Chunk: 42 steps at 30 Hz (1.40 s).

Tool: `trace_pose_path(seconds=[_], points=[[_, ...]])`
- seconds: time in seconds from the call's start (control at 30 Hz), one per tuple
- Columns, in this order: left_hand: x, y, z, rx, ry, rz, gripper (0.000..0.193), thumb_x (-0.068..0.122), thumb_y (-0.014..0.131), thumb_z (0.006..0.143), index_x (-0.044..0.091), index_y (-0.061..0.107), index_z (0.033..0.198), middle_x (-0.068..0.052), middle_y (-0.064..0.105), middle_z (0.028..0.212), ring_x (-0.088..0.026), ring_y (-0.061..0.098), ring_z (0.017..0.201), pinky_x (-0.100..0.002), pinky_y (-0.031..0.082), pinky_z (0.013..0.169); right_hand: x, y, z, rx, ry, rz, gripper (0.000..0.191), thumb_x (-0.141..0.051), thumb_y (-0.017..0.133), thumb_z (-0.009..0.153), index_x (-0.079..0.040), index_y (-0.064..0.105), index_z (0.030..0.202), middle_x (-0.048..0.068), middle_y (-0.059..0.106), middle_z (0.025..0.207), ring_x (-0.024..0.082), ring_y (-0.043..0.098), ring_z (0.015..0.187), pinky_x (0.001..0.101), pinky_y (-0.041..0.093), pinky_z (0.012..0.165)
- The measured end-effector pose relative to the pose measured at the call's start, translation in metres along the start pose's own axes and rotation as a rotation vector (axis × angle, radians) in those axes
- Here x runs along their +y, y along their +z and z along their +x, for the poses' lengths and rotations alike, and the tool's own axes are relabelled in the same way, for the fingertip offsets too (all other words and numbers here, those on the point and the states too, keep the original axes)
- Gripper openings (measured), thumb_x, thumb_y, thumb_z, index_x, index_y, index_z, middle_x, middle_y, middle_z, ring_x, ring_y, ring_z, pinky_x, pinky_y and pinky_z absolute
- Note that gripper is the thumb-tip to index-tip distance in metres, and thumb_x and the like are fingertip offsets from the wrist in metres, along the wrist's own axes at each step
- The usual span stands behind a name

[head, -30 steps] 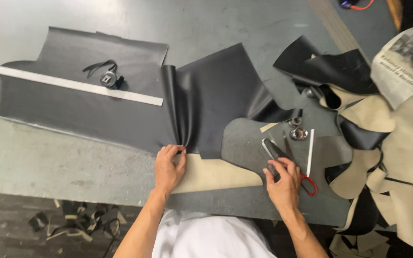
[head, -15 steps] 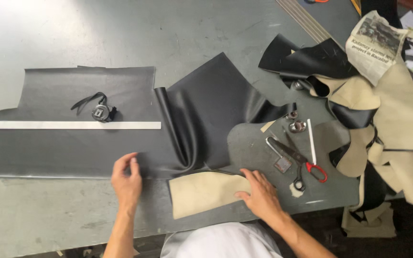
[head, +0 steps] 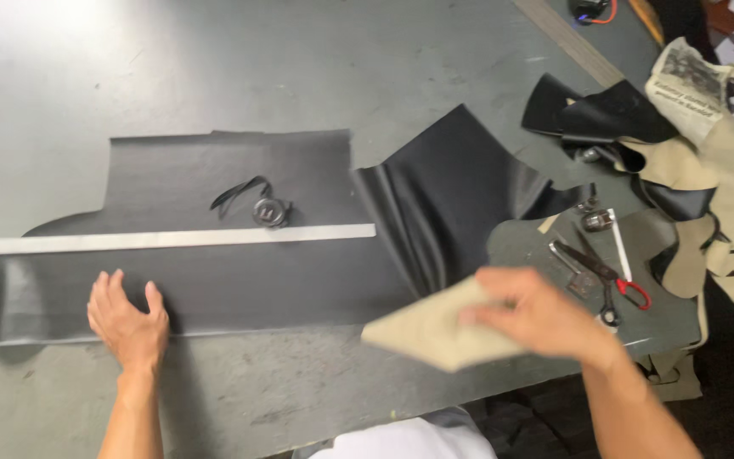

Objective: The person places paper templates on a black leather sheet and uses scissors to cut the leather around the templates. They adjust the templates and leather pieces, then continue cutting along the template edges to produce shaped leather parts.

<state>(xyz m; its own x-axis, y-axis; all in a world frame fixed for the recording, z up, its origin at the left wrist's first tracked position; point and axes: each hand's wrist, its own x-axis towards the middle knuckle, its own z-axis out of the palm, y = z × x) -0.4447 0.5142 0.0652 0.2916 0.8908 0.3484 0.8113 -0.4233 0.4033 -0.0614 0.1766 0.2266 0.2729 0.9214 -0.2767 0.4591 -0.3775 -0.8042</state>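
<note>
A large sheet of black leather lies flat on a grey table. My left hand presses flat on its near edge, fingers spread. My right hand, blurred by motion, holds a tan leather piece lifted above the table's front edge. A long metal ruler lies across the black sheet, with a small round weight and black strap just behind it.
Scissors with red handles, a white pencil and a small metal tool lie on a grey leather piece at the right. Black and tan leather scraps and a newspaper pile at the far right.
My left hand slid left along the black sheet's near edge. My right hand picked the tan piece up off the table. The view shifted left.
</note>
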Motion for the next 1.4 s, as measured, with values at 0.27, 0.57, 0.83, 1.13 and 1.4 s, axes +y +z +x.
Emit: trace_pose_path(seconds=[0.27,0.57,0.83,1.13,1.4], points=[[-0.061,-0.029,0.031,-0.281,-0.146,0.156,0.092,0.070,0.040,0.096,0.010,0.025,0.164,-0.020,0.013,0.171,-0.034,0.006,0.159,-0.054,0.002,0.126,-0.075,-0.052,0.145,0.624,-0.346,0.074,0.017,-0.010,0.073,0.108,0.002,0.074,0.120,0.007,0.075,0.106,0.010,0.068,0.090,0.0277,0.056,0.081],[-0.120,-0.078,-0.031,-0.290,-0.368,0.202,0.092,0.072,0.033,0.096,0.011,0.020,0.163,-0.019,0.010,0.170,-0.034,0.002,0.158,-0.052,0.000,0.125,0.005,0.005,0.229,0.677,-0.101,-0.169,0.049,-0.032,0.064,0.110,0.004,0.056,0.142,0.019,0.070,0.126,0.025,0.067,0.117,0.0370,0.051,0.100],[-0.182,-0.101,-0.040,-0.350,-0.444,0.238,0.096,0.073,0.035,0.093,0.011,0.013,0.163,-0.020,0.003,0.169,-0.035,-0.003,0.158,-0.054,-0.004,0.122,0.083,0.126,0.149,0.735,0.067,-0.665,0.062,-0.039,0.048,0.108,-0.006,0.039,0.160,0.022,0.032,0.166,0.040,0.023,0.156,0.0574,0.014,0.125],[-0.157,-0.063,-0.071,-0.016,-0.064,0.316,0.082,0.060,0.054,0.111,-0.003,0.042,0.162,-0.030,0.026,0.172,-0.046,0.017,0.164,-0.067,0.017,0.132,0.131,0.101,0.086,0.736,0.229,-0.665,0.061,-0.039,0.048,0.106,-0.011,0.041,0.159,0.017,0.035,0.166,0.037,0.026,0.155,0.0544,0.017,0.125],[-0.174,-0.057,-0.075,0.051,-0.055,0.203,0.084,0.059,0.055,0.111,-0.004,0.043,0.165,-0.037,0.029,0.168,-0.056,0.021,0.162,-0.072,0.015,0.129,0.054,0.205,0.151,0.531,-0.302,-0.544,0.074,-0.037,0.078,0.085,-0.014,0.048,0.148,0.020,0.038,0.157,0.040,0.030,0.149,0.0598,0.024,0.119]])
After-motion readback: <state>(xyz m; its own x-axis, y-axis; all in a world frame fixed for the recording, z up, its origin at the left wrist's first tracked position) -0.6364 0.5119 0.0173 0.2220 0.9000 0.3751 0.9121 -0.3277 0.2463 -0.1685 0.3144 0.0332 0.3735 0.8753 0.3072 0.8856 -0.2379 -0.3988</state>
